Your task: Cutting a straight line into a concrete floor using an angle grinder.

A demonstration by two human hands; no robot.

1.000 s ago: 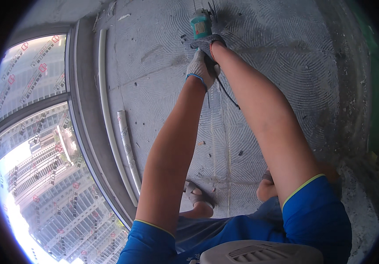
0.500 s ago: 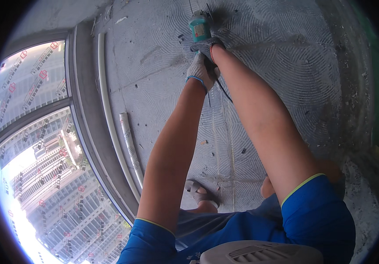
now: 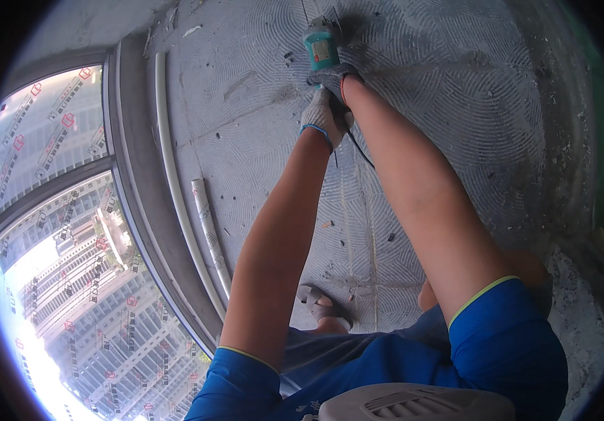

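A teal angle grinder [image 3: 321,52] is held out at arm's length over the grey, combed floor. My right hand [image 3: 335,74], in a grey glove with a red cuff edge, wraps around its body just behind the label. Closer to me, my left hand [image 3: 321,118], in a whitish knit glove with a blue cuff edge, closes around the rear of the tool. A black cord [image 3: 361,149] runs back from between my hands. The disc end [image 3: 324,25] points away from me, with a dark guard or disc edge beside it; its contact with the floor is hard to make out.
Along the left wall lie a long white pipe [image 3: 168,151] and a shorter wrapped tube [image 3: 207,224]. A window frame [image 3: 111,105] stands beside them. Small dark crumbs [image 3: 391,237] dot the floor [image 3: 449,119]. My sandalled foot [image 3: 319,302] is at the lower middle.
Both hands and the grinder have shifted slightly toward me and to the right. My grip on the tool is the same.
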